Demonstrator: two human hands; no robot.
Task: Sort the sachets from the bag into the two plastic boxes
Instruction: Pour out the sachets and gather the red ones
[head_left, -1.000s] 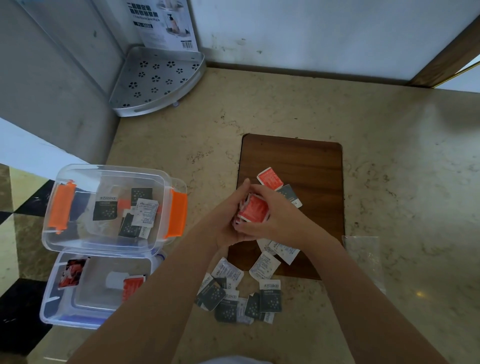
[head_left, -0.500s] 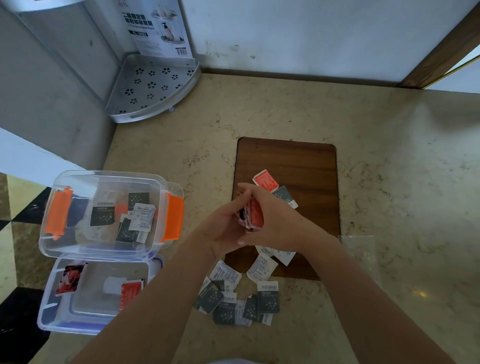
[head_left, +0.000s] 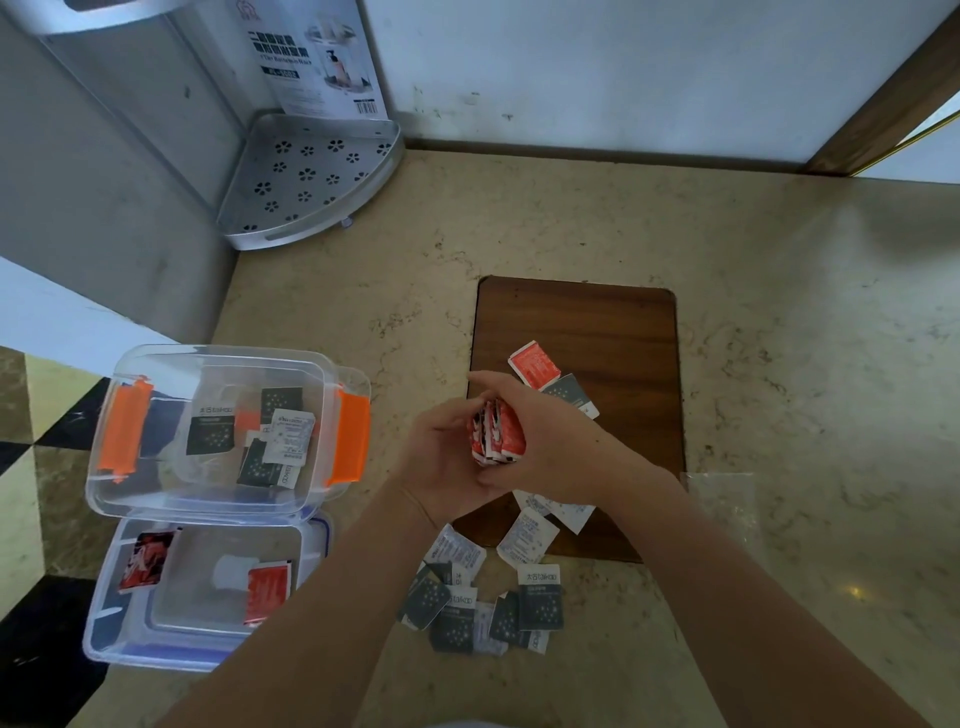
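My left hand (head_left: 447, 457) and my right hand (head_left: 556, 447) meet over the near left part of a wooden board (head_left: 618, 332), both closed around a stack of red sachets (head_left: 496, 431) held on edge. One red sachet (head_left: 532, 364) and a dark one (head_left: 571, 392) lie on the board beyond my hands. A pile of dark and white sachets (head_left: 483, 603) lies on the counter below my wrists. At left, a clear box with orange clips (head_left: 332, 374) holds dark and white sachets. A second clear box (head_left: 104, 639), nearer me, holds red sachets.
An empty clear plastic bag (head_left: 722, 504) lies right of the board. A grey perforated corner shelf (head_left: 311, 176) stands at the back left under a printed card. The marble counter ends at the left, where tiled floor shows below the boxes.
My hands have turned the stack of red sachets from flat to on edge and squared it between them. The camera has shifted slightly down and left.
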